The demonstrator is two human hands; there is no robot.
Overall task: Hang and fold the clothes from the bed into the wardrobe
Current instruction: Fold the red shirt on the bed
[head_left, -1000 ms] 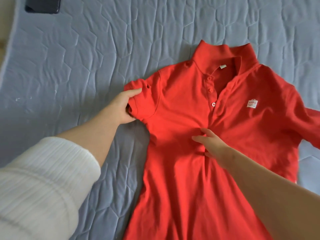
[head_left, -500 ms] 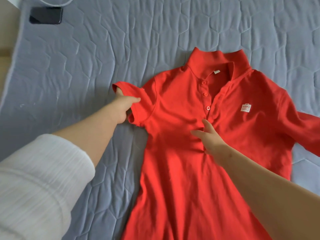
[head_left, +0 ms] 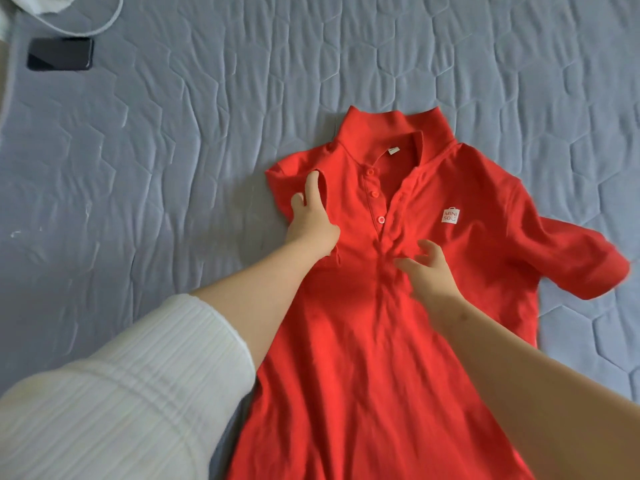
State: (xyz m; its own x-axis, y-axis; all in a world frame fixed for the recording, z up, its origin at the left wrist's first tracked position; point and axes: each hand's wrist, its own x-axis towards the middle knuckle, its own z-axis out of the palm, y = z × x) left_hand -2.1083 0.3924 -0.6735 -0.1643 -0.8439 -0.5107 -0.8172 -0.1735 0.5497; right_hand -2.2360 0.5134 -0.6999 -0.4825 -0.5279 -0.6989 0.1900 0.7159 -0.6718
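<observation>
1. Head view, hidden parts. The hem of the shirt [head_left: 374,358] runs off the bottom edge, and both forearms cover its lower sides. Most fingers of the left hand [head_left: 311,220] disappear under a fold of red cloth; only two show. The outer sleeve [head_left: 585,271] is blurred at its edge. At top left lie a dark phone [head_left: 60,54] and a white cable [head_left: 104,19], the cable cut off by the frame.
2. Position. The shirt lies front up on the grey quilted bed [head_left: 173,168], collar pointing away from the person. The left hand grips the folded sleeve [head_left: 337,216] near the shoulder, fingers curled round its edge, near the button strip. The right hand [head_left: 429,275] rests just below the lowest button, fingers spread and loosely bent, tips touching the cloth, holding nothing.
3. Against 0.5 s ago. That sleeve then stuck out sideways over the bed; now it is turned in over the chest. The right hand remains on the same spot.
</observation>
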